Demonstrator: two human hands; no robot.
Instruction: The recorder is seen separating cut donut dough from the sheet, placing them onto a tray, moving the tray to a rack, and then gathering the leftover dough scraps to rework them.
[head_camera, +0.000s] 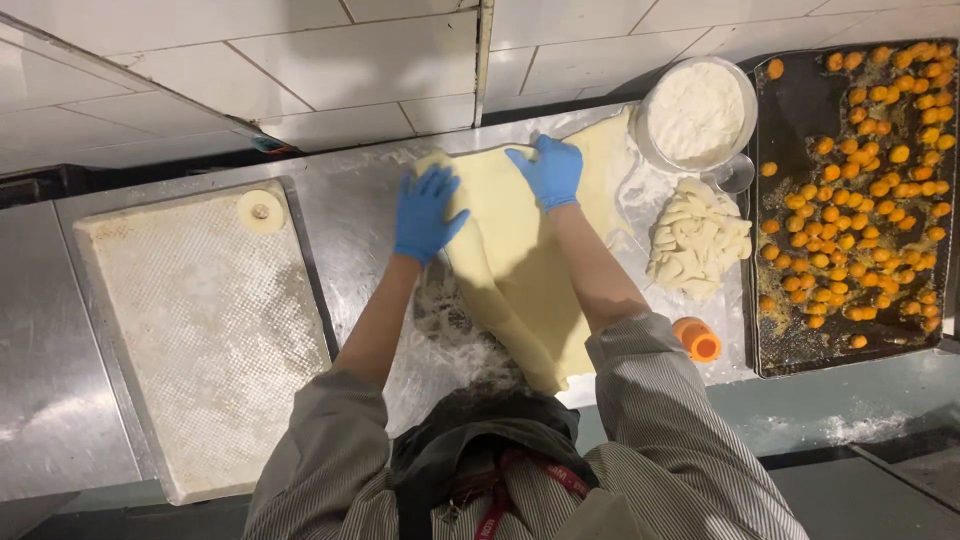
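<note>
The left hand (428, 212) and right hand (549, 170), both in blue gloves, are spread flat and pressed on the sheet of yellow dough (520, 250), which is laid across the floured counter (360, 200) toward its back edge. The sheet is already flattened and partly folded. A heap of dough scraps (697, 240), a flour bowl (697, 112) and a tray of orange balls (800, 100) are set to the right.

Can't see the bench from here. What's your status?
Left hand and right hand flat on dough sheet. Scrap dough pile beside it.
</note>
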